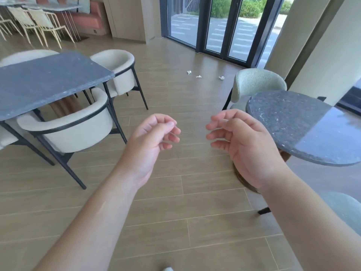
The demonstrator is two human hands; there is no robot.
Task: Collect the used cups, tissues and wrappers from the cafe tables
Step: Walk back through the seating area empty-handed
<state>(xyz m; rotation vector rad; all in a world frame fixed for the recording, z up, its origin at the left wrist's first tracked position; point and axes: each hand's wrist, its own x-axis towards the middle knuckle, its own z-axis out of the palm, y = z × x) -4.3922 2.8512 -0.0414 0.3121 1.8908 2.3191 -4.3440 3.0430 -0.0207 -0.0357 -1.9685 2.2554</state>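
A person's left hand (151, 141) and right hand (245, 141) hover over the wood-plank floor (175, 212), fingers loosely curled and holding nothing. 3 crumpled white tissues (198, 76) lie on the floor near the glass doors (214, 26) (well apart from both hands), between a rectangular grey stone desk (48, 83) and a round speckled dark desk (304, 126).

Square table (48, 81) left, round table (304, 124) right, tissues (198, 76) on floor (175, 202) between, ahead.
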